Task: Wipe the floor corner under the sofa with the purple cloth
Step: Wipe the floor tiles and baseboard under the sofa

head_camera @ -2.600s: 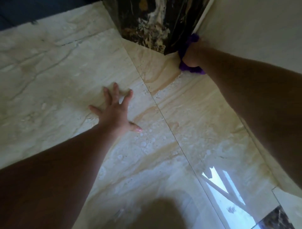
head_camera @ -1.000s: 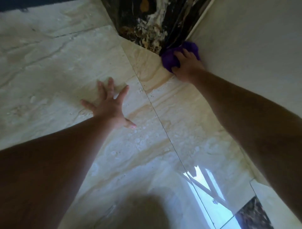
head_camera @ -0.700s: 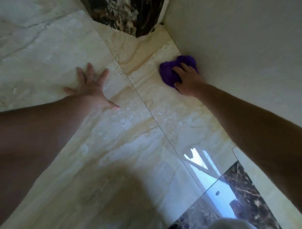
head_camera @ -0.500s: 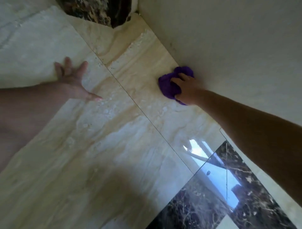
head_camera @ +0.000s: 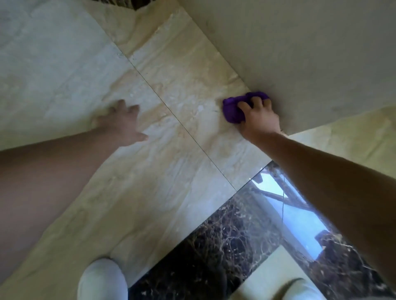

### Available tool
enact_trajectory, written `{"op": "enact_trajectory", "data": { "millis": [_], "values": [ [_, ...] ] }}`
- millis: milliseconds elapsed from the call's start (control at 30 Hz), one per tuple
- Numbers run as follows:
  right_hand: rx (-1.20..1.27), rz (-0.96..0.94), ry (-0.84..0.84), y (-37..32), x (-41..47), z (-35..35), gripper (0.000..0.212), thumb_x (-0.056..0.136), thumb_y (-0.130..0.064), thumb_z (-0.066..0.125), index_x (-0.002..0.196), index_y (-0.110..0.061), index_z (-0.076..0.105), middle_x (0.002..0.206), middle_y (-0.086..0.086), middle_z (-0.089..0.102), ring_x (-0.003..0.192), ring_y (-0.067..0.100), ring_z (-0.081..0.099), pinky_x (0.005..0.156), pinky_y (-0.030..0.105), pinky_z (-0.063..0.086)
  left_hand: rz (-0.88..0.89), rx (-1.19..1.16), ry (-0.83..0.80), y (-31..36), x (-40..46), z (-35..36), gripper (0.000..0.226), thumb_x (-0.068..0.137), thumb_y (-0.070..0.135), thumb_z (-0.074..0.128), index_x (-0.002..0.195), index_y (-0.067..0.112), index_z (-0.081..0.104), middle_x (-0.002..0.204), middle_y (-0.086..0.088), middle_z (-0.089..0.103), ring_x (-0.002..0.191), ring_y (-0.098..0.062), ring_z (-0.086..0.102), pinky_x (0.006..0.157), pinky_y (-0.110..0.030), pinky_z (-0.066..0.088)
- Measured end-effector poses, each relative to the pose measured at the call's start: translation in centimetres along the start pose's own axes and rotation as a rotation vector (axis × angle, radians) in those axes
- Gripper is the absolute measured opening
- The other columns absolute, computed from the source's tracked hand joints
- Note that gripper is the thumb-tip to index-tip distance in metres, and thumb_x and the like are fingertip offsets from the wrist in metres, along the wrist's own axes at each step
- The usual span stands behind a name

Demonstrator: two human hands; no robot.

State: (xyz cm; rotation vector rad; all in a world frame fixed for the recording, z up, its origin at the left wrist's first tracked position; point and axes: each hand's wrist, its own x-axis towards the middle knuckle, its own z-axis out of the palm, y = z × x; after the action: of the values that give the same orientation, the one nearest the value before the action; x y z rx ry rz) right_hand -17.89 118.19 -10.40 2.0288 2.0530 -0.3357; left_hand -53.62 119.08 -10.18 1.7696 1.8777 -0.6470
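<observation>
My right hand (head_camera: pixel 258 118) grips the bunched purple cloth (head_camera: pixel 232 109) and presses it on the beige marble floor (head_camera: pixel 171 90), right against the base of the pale sofa side (head_camera: pixel 300 53). Part of the cloth is covered by my fingers. My left hand (head_camera: pixel 122 124) rests flat on the floor to the left, fingers spread, holding nothing. The far corner, where a dark marble piece (head_camera: pixel 128 2) meets the sofa, sits at the top edge.
A dark veined marble floor strip (head_camera: pixel 225 246) with a bright window reflection runs across the lower right. Two white-clad knees (head_camera: pixel 102 280) show at the bottom edge. The sofa's near end (head_camera: pixel 285 133) stops just right of my right hand.
My right hand has dragged the purple cloth back from the far corner along the sofa base toward me. The view has tilted down; my left hand has lifted slightly and looks blurred.
</observation>
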Motion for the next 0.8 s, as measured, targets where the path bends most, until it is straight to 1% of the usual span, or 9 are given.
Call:
{"op": "enact_trajectory", "data": {
  "millis": [100, 167, 233, 367, 467, 567, 633, 733, 800],
  "values": [
    [0.065, 0.115, -0.053, 2.3, -3.3, 0.3, 0.053, 0.080, -0.026, 0.070, 0.131, -0.021, 0.056, 0.134, 0.020, 0.047, 0.125, 0.046, 0.042, 0.087, 0.053, 0.052, 0.093, -0.059, -0.083, 2.4, -3.0, 0.9, 0.096, 0.086, 0.064, 0.063, 0.160, 0.021, 0.019, 0.170, -0.016, 0.002, 0.156, -0.037, 0.009, 0.123, -0.047, 0.023],
    [0.150, 0.205, -0.164, 3.6, -5.0, -1.0, 0.050, 0.079, -0.017, 0.063, 0.128, -0.025, 0.060, 0.134, 0.017, 0.052, 0.126, 0.043, 0.046, 0.093, 0.048, 0.050, 0.162, -0.077, -0.131, 4.0, -5.6, 0.5, 0.087, 0.092, 0.060, 0.057, 0.160, 0.016, 0.025, 0.170, -0.014, 0.010, 0.157, -0.030, 0.012, 0.123, -0.038, 0.020],
    [0.262, 0.267, -0.182, 4.1, -7.7, -2.9, 0.051, 0.074, -0.010, 0.057, 0.122, -0.026, 0.064, 0.126, 0.016, 0.062, 0.119, 0.040, 0.056, 0.090, 0.040, 0.051, 0.123, -0.184, -0.218, 5.5, -9.2, 0.1, 0.081, 0.095, 0.055, 0.057, 0.158, 0.013, 0.029, 0.168, -0.013, 0.020, 0.154, -0.029, 0.022, 0.121, -0.035, 0.024],
    [0.380, 0.183, -0.122, 3.0, -16.7, -9.9, 0.055, 0.072, -0.009, 0.057, 0.124, -0.027, 0.066, 0.121, 0.013, 0.066, 0.110, 0.036, 0.062, 0.087, 0.034, 0.049, -0.010, -0.495, -0.515, 9.8, -19.3, -3.1, 0.076, 0.093, 0.060, 0.056, 0.151, 0.013, 0.041, 0.151, -0.012, 0.048, 0.132, -0.034, 0.054, 0.109, -0.047, 0.046],
    [0.529, 0.186, -0.127, 1.6, -22.8, -15.1, 0.055, 0.071, -0.014, 0.060, 0.123, -0.027, 0.067, 0.117, 0.009, 0.068, 0.106, 0.031, 0.064, 0.089, 0.033, 0.050, -0.023, -0.773, -0.794, 13.2, -26.9, -6.7, 0.077, 0.093, 0.064, 0.052, 0.153, 0.021, 0.034, 0.141, -0.014, 0.053, 0.123, -0.037, 0.060, 0.104, -0.056, 0.049],
    [0.654, 0.181, -0.098, 0.8, -28.8, -21.8, 0.056, 0.069, -0.014, 0.060, 0.124, -0.022, 0.066, 0.116, 0.007, 0.067, 0.107, 0.032, 0.062, 0.086, 0.033, 0.048, -0.089, -1.120, -0.763, 16.3, -33.7, -12.0, 0.063, 0.094, 0.062, 0.052, 0.142, 0.022, 0.047, 0.134, -0.016, 0.060, 0.114, -0.037, 0.066, 0.099, -0.060, 0.053],
    [0.713, 0.183, -0.093, 0.3, -32.6, -26.7, 0.055, 0.070, -0.012, 0.061, 0.124, -0.019, 0.065, 0.116, 0.008, 0.066, 0.107, 0.032, 0.059, 0.088, 0.035, 0.048, -0.154, -1.318, -0.705, 18.4, -38.2, -16.4, 0.051, 0.095, 0.058, 0.056, 0.126, 0.017, 0.061, 0.114, -0.014, 0.068, 0.102, -0.035, 0.071, 0.093, -0.061, 0.056],
    [0.838, 0.229, -0.077, -0.3, -37.9, -32.6, 0.052, 0.072, -0.013, 0.061, 0.124, -0.018, 0.065, 0.115, 0.007, 0.065, 0.107, 0.031, 0.059, 0.090, 0.042, 0.050, -0.159, -1.395, -0.645, 20.9, -43.7, -21.2, 0.031, 0.100, 0.046, 0.055, 0.112, 0.025, 0.073, 0.105, -0.006, 0.075, 0.093, -0.028, 0.072, 0.088, -0.054, 0.060],
    [0.906, 0.254, -0.024, -0.1, -41.5, -36.6, 0.050, 0.076, -0.018, 0.064, 0.125, -0.017, 0.065, 0.120, 0.006, 0.064, 0.111, 0.030, 0.059, 0.096, 0.040, 0.049, -0.176, -1.440, -0.605, 22.4, -47.0, -23.9, 0.027, 0.102, 0.041, 0.052, 0.106, 0.024, 0.074, 0.095, 0.001, 0.080, 0.083, -0.020, 0.076, 0.076, -0.042, 0.063]
  ]
}}
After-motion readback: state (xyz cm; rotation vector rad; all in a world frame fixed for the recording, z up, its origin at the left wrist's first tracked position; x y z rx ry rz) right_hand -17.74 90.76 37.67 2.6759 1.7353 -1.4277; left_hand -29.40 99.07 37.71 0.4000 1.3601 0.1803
